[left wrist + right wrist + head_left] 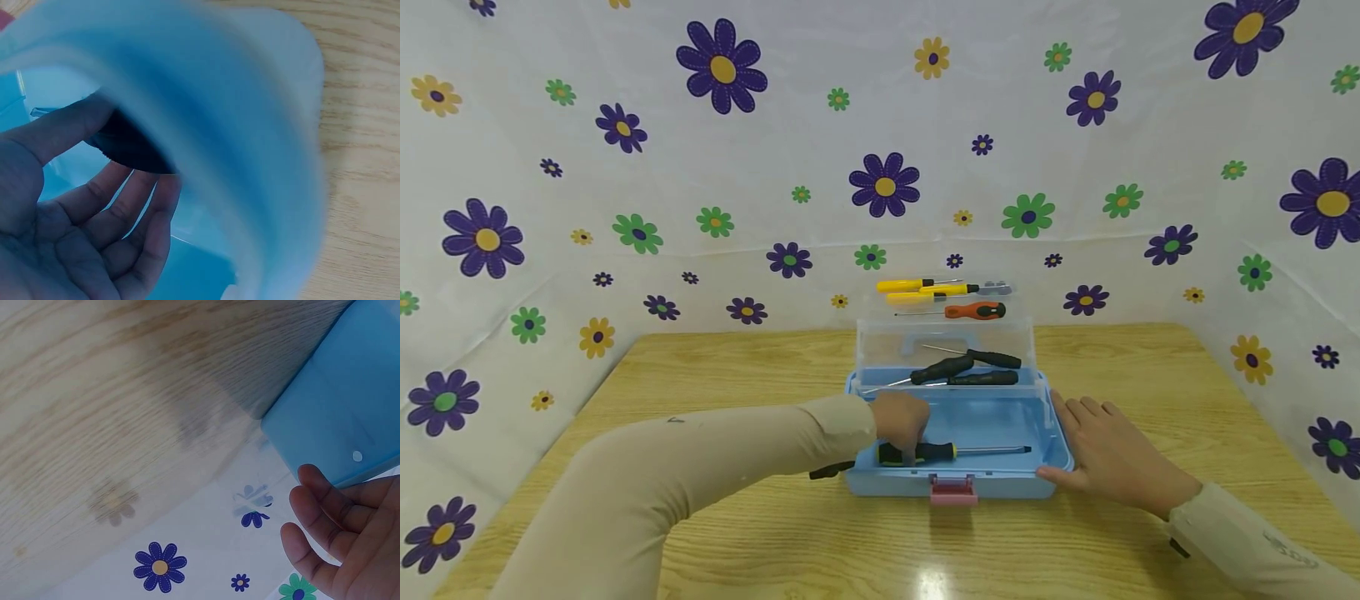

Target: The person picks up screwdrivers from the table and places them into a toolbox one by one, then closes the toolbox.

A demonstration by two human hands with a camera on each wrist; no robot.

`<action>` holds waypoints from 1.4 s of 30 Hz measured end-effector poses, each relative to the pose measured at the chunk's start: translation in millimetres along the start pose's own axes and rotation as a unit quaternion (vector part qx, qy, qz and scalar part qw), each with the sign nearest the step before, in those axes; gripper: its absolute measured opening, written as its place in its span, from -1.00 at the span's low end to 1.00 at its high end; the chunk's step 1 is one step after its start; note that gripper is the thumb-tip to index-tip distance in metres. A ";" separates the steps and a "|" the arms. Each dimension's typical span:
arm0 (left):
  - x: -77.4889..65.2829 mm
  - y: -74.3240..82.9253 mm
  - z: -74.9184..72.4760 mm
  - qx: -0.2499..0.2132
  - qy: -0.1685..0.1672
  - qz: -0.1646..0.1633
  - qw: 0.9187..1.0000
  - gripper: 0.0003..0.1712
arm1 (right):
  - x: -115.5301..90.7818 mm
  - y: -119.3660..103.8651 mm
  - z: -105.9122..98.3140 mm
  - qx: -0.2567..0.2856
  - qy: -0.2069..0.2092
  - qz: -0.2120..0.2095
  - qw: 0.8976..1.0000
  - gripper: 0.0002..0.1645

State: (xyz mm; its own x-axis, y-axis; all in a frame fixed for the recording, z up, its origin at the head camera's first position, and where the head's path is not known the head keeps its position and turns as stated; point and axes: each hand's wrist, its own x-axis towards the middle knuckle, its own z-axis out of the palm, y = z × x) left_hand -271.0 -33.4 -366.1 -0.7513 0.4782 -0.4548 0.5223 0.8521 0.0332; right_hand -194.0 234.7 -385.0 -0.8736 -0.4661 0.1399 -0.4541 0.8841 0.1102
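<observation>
A light blue toolbox [887,483] stands with its clear lid raised in the head view. My left hand [901,418] reaches down into it and pinches the black-and-yellow handle of a large screwdriver [932,452], whose shaft points right. In the left wrist view the thumb and fingertips [164,187] meet the dark handle [134,140]; the blurred blue box wall hides part of it. My right hand [1108,457] rests against the toolbox's right side, thumb at the front corner and fingers extended. The right wrist view shows those fingers [325,515] beside the blue wall [337,412].
Several black-handled screwdrivers [985,379] lie in the clear tray at the back. Higher up in the lid are yellow-handled tools [910,286] and an orange-and-black screwdriver [976,311]. A pink latch [954,493] hangs at the front. The wooden table [760,517] meets a flowered cloth behind.
</observation>
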 end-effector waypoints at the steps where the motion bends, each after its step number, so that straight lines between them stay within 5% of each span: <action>1: -0.8 0.3 -0.3 0.000 0.002 0.001 1.000 -0.72 | 0.0 0.1 0.1 -0.001 0.000 0.000 1.000 0.25; 30: -8.5 -4.7 3.6 -0.008 0.029 0.033 0.999 -0.70 | -0.7 -1.2 0.5 0.009 -0.011 0.008 1.000 0.24; 42: -17.7 -7.5 -8.2 -0.033 -0.002 0.045 0.998 -0.53 | 0.0 -0.4 0.6 0.013 -0.013 0.011 1.000 0.24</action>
State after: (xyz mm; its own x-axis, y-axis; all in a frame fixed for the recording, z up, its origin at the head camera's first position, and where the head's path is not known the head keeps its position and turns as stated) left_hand -264.9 -46.6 -350.9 -0.7013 0.5527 -0.4501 0.5599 0.8180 0.1321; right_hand -193.9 234.3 -385.7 -0.8875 -0.4462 0.1154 -0.4392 0.8947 0.0816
